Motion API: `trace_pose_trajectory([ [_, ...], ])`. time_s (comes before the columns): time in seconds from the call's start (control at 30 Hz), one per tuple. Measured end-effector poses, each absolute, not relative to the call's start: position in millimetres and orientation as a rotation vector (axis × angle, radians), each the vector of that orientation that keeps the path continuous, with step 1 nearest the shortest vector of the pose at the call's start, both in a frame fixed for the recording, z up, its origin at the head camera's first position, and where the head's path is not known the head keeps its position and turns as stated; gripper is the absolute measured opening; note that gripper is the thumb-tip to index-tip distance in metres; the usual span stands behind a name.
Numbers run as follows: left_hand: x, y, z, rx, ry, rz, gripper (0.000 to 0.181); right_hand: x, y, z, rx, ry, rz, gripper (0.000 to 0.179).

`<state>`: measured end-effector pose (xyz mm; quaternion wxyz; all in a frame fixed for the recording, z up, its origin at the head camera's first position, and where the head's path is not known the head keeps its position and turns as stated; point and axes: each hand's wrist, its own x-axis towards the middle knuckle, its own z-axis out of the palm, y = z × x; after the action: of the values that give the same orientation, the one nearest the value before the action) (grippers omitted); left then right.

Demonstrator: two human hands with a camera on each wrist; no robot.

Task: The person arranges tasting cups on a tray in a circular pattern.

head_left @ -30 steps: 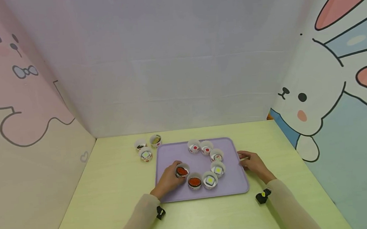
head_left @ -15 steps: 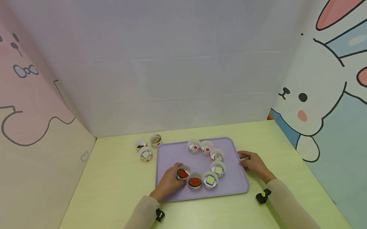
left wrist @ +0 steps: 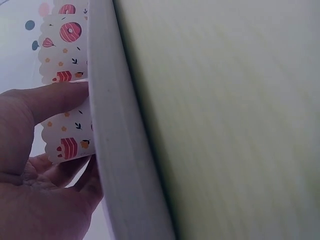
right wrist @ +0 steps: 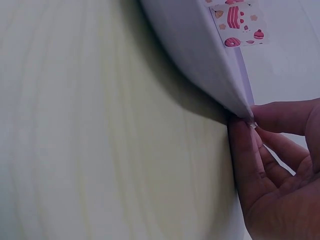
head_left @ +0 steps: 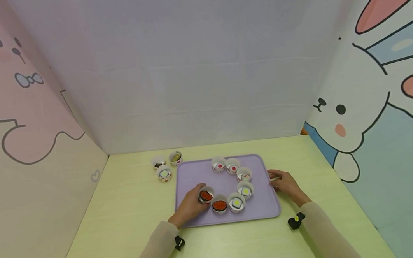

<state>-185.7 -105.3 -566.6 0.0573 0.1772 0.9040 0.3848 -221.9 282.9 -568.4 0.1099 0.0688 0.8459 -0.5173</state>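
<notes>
My left hand (head_left: pixel 188 206) grips a white paper cup holding a red-topped sushi piece (head_left: pixel 206 195) at the front left of the lilac tray (head_left: pixel 194 170). In the left wrist view, thumb and fingers pinch the sides of that printed cup (left wrist: pixel 70 140), beside the tray's raised edge (left wrist: pixel 115 100). Touching it on the right is another red-topped cup (head_left: pixel 219 204). Two cups with yellow-green squares (head_left: pixel 236 203) and several others curve round to the back. At the tray's right edge, my right hand (head_left: pixel 285 184) pinches the rim (right wrist: pixel 245 107) between thumb and fingers.
Three more cups stand on the table left of the tray's back corner, one with a green square (head_left: pixel 165 173), one with a yellowish piece (head_left: pixel 175 158), one with dark contents (head_left: pixel 158 162). Printed cloth walls (head_left: pixel 204 86) enclose the yellow-green table (head_left: pixel 126 211).
My left hand has moved the red-topped cup slightly right and toward the front, up to the neighbouring red-topped cup. The right hand has stayed at the tray's rim.
</notes>
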Motion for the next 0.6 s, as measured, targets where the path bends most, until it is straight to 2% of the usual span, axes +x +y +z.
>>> trace_pose_trajectory([
  [0.3,-180.9,-112.8,-564.0,0.535,2.740,1.170,0.077,-221.4,282.5,-569.6,0.207,2.490,-1.523,0.057],
  [0.6,-173.5,-127.3,-544.3,0.437,2.699,1.218,0.080,-221.2,282.9,-568.7,0.206,2.465,-1.543,0.057],
])
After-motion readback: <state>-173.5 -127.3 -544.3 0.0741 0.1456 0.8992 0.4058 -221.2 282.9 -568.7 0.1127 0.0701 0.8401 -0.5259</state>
